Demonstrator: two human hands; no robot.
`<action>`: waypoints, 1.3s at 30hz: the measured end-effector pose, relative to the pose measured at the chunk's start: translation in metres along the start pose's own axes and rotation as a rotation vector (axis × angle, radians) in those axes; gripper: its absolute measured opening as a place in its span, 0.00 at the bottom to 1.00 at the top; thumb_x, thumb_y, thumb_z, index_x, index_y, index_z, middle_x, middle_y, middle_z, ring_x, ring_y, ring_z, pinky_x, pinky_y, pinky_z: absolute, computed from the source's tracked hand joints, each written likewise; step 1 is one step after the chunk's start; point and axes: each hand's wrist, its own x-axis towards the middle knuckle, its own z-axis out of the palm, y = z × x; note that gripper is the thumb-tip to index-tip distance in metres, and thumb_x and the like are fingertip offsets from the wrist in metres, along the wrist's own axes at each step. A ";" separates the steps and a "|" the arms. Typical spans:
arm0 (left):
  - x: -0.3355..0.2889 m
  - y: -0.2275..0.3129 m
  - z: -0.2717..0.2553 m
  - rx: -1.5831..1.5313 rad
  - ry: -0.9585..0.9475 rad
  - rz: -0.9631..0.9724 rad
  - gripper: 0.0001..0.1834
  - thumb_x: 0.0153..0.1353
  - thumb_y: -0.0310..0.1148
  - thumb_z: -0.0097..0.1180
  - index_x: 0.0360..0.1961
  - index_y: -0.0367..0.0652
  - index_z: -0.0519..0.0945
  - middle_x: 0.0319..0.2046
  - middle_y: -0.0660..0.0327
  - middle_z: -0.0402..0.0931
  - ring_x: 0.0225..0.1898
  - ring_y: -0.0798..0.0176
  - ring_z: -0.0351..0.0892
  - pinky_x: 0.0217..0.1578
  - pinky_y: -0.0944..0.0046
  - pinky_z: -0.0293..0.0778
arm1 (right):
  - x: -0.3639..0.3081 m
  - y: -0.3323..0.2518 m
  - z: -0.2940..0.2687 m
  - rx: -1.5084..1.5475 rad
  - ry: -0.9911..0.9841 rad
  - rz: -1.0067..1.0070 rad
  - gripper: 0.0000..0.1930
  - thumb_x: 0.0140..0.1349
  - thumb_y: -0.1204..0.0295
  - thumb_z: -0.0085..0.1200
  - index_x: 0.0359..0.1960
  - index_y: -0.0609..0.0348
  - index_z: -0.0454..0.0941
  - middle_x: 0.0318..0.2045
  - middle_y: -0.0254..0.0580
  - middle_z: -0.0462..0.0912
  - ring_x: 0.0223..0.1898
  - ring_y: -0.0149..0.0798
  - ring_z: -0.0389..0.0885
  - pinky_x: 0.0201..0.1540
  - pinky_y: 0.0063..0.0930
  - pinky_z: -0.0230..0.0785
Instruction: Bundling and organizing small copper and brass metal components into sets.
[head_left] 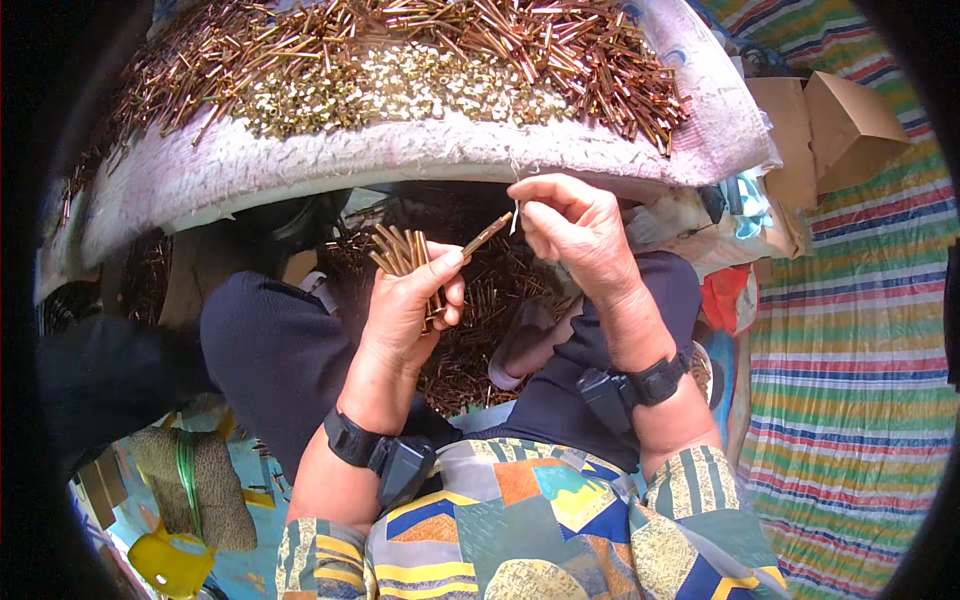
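Observation:
My left hand [410, 300] is closed around a bunch of slim brown-gold metal tubes [398, 248]. One single tube [487, 238] juts out from between its thumb and forefinger, tilted up to the right. Just beyond that tube's tip is my right hand [575, 225], its fingers curled and thumb near the forefinger. A thin pale strip [515, 216] shows beside its fingertips; whatever it pinches is too small to make out. On the cloth-covered table [400, 160] ahead lie a heap of similar tubes [620, 70] and a pile of small shiny gold-coloured pieces [400, 90].
More tubes [460, 350] lie below, between my legs. Cardboard boxes [835, 130] stand at the far right, beside a striped sheet [850, 400]. A yellow plastic stool [170, 562] and a brown cushion [195, 490] sit at the lower left.

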 end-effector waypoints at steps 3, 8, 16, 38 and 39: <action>-0.001 0.000 -0.001 -0.006 0.011 0.015 0.08 0.53 0.33 0.55 0.31 0.41 0.73 0.12 0.64 0.69 0.09 0.72 0.65 0.08 0.77 0.56 | -0.004 -0.006 0.006 -0.010 -0.020 0.023 0.08 0.56 0.80 0.49 0.36 0.68 0.76 0.20 0.33 0.76 0.19 0.23 0.72 0.21 0.13 0.64; 0.000 0.000 -0.003 -0.012 -0.011 0.023 0.08 0.53 0.33 0.56 0.30 0.40 0.73 0.12 0.64 0.69 0.09 0.72 0.66 0.08 0.77 0.56 | -0.004 -0.006 0.001 0.009 -0.025 -0.002 0.08 0.55 0.81 0.50 0.38 0.70 0.73 0.27 0.43 0.79 0.24 0.30 0.79 0.25 0.15 0.71; -0.004 0.003 -0.001 -0.012 -0.032 -0.005 0.09 0.52 0.34 0.57 0.29 0.41 0.74 0.12 0.64 0.70 0.09 0.72 0.66 0.08 0.78 0.57 | -0.002 -0.003 0.002 -0.090 -0.062 -0.027 0.08 0.55 0.81 0.51 0.37 0.69 0.74 0.27 0.42 0.79 0.23 0.29 0.78 0.24 0.14 0.70; -0.007 0.000 -0.003 0.131 -0.090 0.046 0.08 0.50 0.32 0.60 0.26 0.40 0.76 0.13 0.64 0.71 0.11 0.73 0.67 0.10 0.76 0.60 | -0.013 0.006 -0.003 -0.498 -0.057 -0.199 0.15 0.60 0.69 0.50 0.16 0.60 0.68 0.10 0.28 0.66 0.14 0.19 0.60 0.15 0.18 0.55; -0.007 -0.001 -0.004 0.131 -0.091 0.046 0.08 0.50 0.32 0.60 0.26 0.40 0.76 0.13 0.64 0.71 0.11 0.73 0.67 0.10 0.76 0.60 | -0.014 0.005 -0.004 -0.515 -0.105 -0.142 0.15 0.60 0.68 0.50 0.16 0.60 0.68 0.10 0.27 0.66 0.14 0.18 0.59 0.15 0.17 0.54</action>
